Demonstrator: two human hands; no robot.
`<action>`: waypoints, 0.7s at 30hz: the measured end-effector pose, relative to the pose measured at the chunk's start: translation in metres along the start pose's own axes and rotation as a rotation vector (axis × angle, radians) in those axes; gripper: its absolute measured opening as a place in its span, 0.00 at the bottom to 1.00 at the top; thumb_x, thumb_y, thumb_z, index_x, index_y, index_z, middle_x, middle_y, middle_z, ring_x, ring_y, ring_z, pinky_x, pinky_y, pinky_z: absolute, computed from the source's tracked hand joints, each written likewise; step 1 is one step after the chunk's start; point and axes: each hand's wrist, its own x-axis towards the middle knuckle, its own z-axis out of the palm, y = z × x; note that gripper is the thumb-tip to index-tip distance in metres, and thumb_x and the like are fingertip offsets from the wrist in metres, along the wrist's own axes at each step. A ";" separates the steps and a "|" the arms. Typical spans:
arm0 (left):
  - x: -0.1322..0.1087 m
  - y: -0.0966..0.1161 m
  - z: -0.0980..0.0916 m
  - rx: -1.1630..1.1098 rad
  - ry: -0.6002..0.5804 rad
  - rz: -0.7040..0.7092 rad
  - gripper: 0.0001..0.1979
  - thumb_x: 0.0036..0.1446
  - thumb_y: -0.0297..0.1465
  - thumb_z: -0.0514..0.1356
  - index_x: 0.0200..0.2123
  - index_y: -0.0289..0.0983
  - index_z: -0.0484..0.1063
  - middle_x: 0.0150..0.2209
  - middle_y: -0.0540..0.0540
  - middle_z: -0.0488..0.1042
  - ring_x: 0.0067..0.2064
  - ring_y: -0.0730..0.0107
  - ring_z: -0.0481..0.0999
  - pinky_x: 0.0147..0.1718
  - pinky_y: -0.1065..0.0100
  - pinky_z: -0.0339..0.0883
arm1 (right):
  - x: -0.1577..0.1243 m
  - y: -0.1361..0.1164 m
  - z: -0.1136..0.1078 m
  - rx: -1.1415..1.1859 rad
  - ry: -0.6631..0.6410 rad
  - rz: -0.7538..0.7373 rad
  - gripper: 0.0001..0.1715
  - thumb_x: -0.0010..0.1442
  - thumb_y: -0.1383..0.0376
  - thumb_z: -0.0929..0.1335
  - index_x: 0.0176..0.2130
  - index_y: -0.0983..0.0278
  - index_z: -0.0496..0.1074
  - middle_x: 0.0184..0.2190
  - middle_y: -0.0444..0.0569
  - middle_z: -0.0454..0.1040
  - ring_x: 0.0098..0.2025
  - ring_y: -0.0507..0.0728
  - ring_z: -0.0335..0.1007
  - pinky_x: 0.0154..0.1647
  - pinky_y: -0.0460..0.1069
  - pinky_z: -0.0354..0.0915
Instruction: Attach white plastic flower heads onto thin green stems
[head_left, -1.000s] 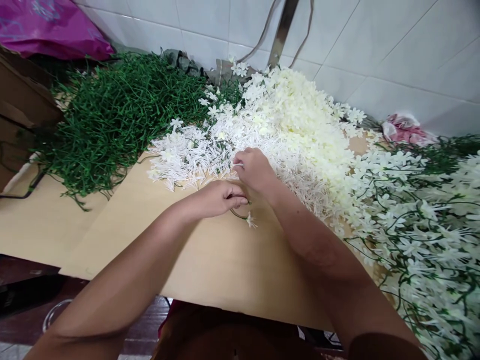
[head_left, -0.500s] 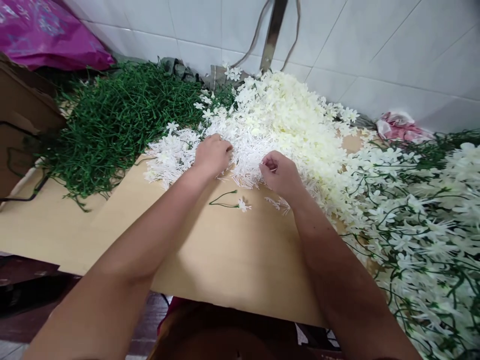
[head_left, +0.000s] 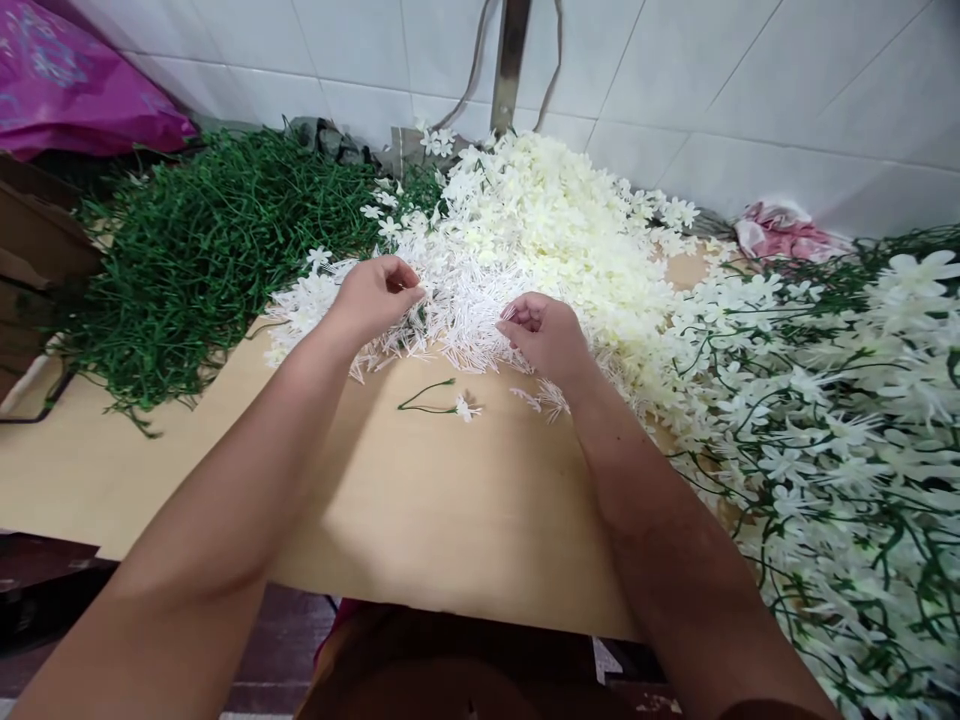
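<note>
Joined flowers (head_left: pixel 817 465) lie right of the white-strand pile (head_left: pixel 469 300), loose green stems (head_left: pixel 225 235) left; left hand (head_left: pixel 371 300) and right hand (head_left: pixel 553 337) half-curl, contents unclear.

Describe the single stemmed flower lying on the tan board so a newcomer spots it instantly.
On the tan board, look just in front of the heap of white strands. There lies the stemmed flower: a green stem bent into a V, one white bloom at its end. The loose strands to its right show no green.
</note>
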 end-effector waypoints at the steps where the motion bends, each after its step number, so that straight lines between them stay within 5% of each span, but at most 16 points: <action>1: -0.003 0.001 -0.002 -0.006 0.009 0.005 0.06 0.45 0.29 0.63 0.27 0.35 0.68 0.26 0.50 0.69 0.29 0.73 0.65 0.33 0.68 0.61 | 0.000 0.001 -0.001 -0.006 0.006 -0.012 0.06 0.51 0.69 0.70 0.27 0.64 0.67 0.20 0.40 0.66 0.23 0.48 0.60 0.29 0.49 0.59; 6: -0.015 -0.002 -0.004 -0.102 -0.015 0.011 0.06 0.46 0.27 0.62 0.29 0.35 0.68 0.26 0.51 0.68 0.29 0.74 0.65 0.32 0.69 0.60 | -0.001 0.003 -0.001 -0.089 0.002 -0.059 0.07 0.54 0.65 0.67 0.26 0.64 0.68 0.18 0.41 0.65 0.22 0.49 0.60 0.26 0.49 0.59; 11: -0.028 -0.004 0.001 -0.119 -0.029 -0.008 0.09 0.47 0.25 0.60 0.35 0.33 0.72 0.24 0.54 0.63 0.26 0.77 0.61 0.29 0.70 0.57 | -0.003 -0.001 0.004 -0.073 0.053 -0.044 0.05 0.50 0.71 0.66 0.26 0.63 0.65 0.21 0.41 0.67 0.23 0.49 0.63 0.27 0.48 0.60; 15: -0.034 -0.004 0.004 -0.111 -0.060 -0.062 0.05 0.49 0.27 0.60 0.31 0.33 0.72 0.23 0.53 0.65 0.25 0.77 0.60 0.27 0.70 0.55 | -0.006 -0.006 0.009 0.000 0.052 -0.100 0.07 0.50 0.74 0.65 0.26 0.62 0.63 0.21 0.39 0.65 0.22 0.47 0.59 0.26 0.47 0.58; 21: -0.037 -0.010 0.015 -0.381 -0.048 -0.121 0.03 0.51 0.27 0.58 0.31 0.34 0.69 0.24 0.52 0.67 0.26 0.76 0.64 0.27 0.71 0.57 | -0.012 -0.012 0.024 0.165 -0.076 -0.087 0.07 0.54 0.68 0.67 0.27 0.61 0.62 0.21 0.39 0.64 0.22 0.47 0.60 0.24 0.46 0.58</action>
